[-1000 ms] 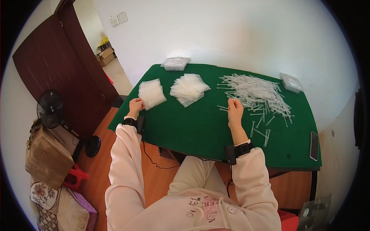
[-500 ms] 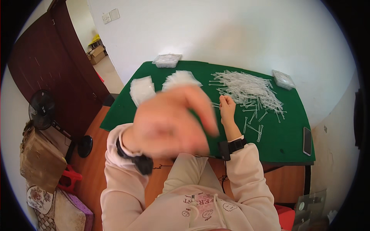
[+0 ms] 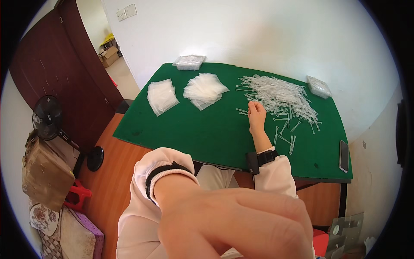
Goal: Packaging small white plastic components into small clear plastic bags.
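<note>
My left hand point(image 3: 241, 220) looms large at the lower edge, raised close to the head camera with its back showing. Its fingers bend downward, and their tips are out of sight. Over the table, my right hand point(image 3: 257, 116) has its fingers pressed together beside the left edge of a heap of thin clear plastic sticks with ringed ends point(image 3: 276, 93). Whatever lies between those fingertips is too small to make out. A few loose sticks point(image 3: 291, 144) lie to the right of that hand.
Two stacks of clear plastic bags, a left one point(image 3: 162, 97) and a fanned one point(image 3: 205, 90), lie on the green tablecloth point(image 3: 185, 129). Clear plastic boxes stand at the back left point(image 3: 189, 62) and back right point(image 3: 319, 87). A phone point(image 3: 343, 156) rests near the right edge.
My left hand has moved from over the table's front edge down and right, nearer the camera, uncovering the bag stacks. My right hand stays by the heap.
</note>
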